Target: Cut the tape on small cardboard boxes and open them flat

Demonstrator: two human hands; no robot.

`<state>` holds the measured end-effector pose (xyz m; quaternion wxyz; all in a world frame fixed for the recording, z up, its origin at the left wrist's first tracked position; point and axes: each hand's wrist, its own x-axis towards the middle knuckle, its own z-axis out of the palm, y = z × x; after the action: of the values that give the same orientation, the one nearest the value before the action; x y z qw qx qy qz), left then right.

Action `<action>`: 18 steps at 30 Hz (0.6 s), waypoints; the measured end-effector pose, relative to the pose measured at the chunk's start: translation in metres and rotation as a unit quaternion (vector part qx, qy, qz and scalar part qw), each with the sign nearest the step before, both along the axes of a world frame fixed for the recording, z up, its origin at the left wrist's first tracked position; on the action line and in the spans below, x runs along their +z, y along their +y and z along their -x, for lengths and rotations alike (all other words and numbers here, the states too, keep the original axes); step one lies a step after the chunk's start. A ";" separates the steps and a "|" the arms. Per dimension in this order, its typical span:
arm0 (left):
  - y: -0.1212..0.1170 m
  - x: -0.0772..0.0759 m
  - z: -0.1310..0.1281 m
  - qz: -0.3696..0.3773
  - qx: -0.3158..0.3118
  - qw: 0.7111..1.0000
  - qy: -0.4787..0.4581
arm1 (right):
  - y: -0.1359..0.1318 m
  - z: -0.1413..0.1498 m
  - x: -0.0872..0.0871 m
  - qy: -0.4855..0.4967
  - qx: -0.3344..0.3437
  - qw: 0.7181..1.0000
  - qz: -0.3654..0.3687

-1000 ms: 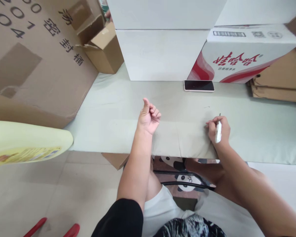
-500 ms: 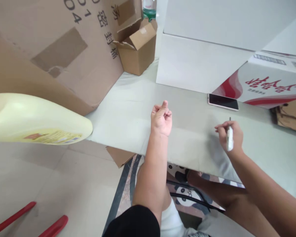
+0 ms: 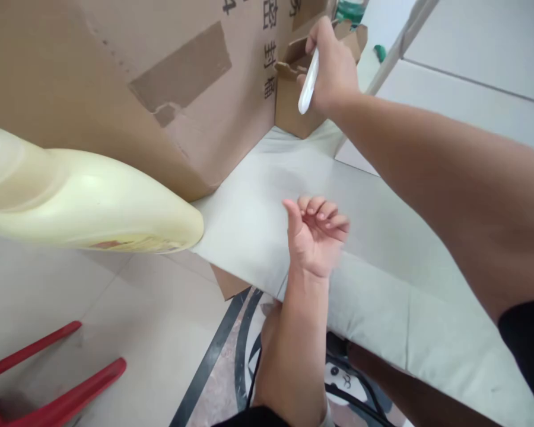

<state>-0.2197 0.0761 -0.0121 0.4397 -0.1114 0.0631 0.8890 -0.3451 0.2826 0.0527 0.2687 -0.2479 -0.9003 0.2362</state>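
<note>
My right hand (image 3: 336,68) reaches far forward, closed around a slim white-handled tool (image 3: 309,86); its kind cannot be made out, and its working end is hidden by the fingers. The hand is over a small open cardboard box (image 3: 293,110) and covers part of its flaps. Whether the fingers touch the box I cannot tell. Nearer to me, my left hand (image 3: 318,237) is held palm up above the pale-covered table (image 3: 249,196). Its thumb stands out and the fingers are loosely curled and apart, with nothing in them.
A large printed cardboard box (image 3: 160,130) stands at the left. In front of it is a pale yellow bottle (image 3: 115,196) at the table's edge. White boxes (image 3: 471,107) are stacked at the right. Red bars (image 3: 71,394) are low on the left, above the tiled floor.
My right hand has moved forward and left with the white tool, from above the table to the small box. My left hand has opened from a pinch. The view has turned left.
</note>
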 end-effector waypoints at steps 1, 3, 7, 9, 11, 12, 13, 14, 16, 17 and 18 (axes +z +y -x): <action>-0.003 0.000 0.001 -0.019 0.003 1.000 0.016 | 0.002 0.010 -0.003 -0.019 -0.026 0.999 0.001; -0.006 -0.001 0.000 -0.038 -0.009 0.998 0.046 | 0.005 0.020 -0.010 -0.057 -0.088 0.994 0.005; -0.005 -0.002 -0.006 -0.046 -0.057 0.993 0.091 | 0.002 0.011 -0.014 -0.073 -0.136 0.988 -0.001; -0.005 -0.004 -0.009 -0.038 -0.063 0.991 0.111 | -0.003 -0.004 -0.010 -0.049 -0.133 0.990 -0.012; -0.006 -0.007 -0.011 -0.011 -0.049 0.989 0.141 | -0.010 -0.025 -0.005 -0.001 -0.105 0.994 -0.021; -0.007 -0.009 -0.012 0.006 -0.037 0.987 0.158 | -0.015 -0.038 -0.005 0.025 -0.090 0.995 -0.025; -0.008 -0.012 -0.012 0.025 -0.024 0.984 0.176 | -0.020 -0.053 -0.006 0.044 -0.078 0.996 -0.031; -0.009 -0.015 -0.012 0.045 -0.015 0.980 0.195 | -0.026 -0.071 -0.009 0.059 -0.063 0.996 -0.030; -0.013 -0.021 -0.011 0.092 -0.004 0.967 0.238 | -0.039 -0.114 -0.020 0.073 -0.039 0.996 -0.017; -0.014 -0.023 -0.009 0.115 -0.002 0.958 0.263 | -0.046 -0.139 -0.026 0.093 -0.013 0.995 0.018; -0.015 -0.024 -0.008 0.133 0.002 0.947 0.293 | -0.053 -0.167 -0.033 0.107 -0.012 0.994 0.032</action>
<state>-0.2117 0.0609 -0.0365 0.3811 0.0967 0.3062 0.8670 -0.1778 0.2298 0.0201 0.3577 -0.2402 -0.8555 0.2870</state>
